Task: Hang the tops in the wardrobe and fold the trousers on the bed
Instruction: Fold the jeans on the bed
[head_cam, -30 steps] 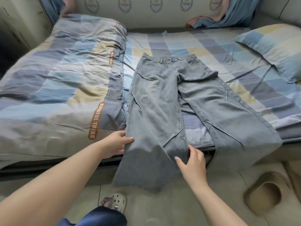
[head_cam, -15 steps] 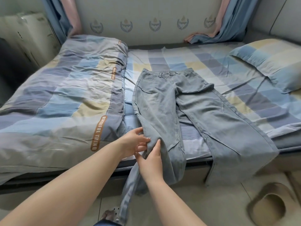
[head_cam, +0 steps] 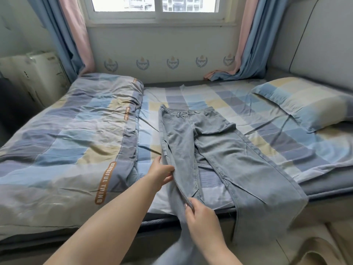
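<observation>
Hands moved apart along jeans (head_cam: 214, 150) leg, left hand (head_cam: 159, 174) and right hand (head_cam: 200, 215) both pinching its edge, checked bed (head_cam: 286, 150), window (head_cam: 152, 6) behind

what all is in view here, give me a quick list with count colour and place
light blue denim trousers: 1, laid flat mid-bed, legs hanging over the near edge
checked quilt with orange lettering: 1, blue, grey and cream, left part of bed
checked pillow: 1, blue and cream, right
checked bed sheet: 1, under the trousers
blue and pink curtains: 2, either side of window
white appliance: 1, far left
tan slipper: 1, floor, bottom right
hands: left hand and right hand, both gripping the left leg's outer edge
</observation>
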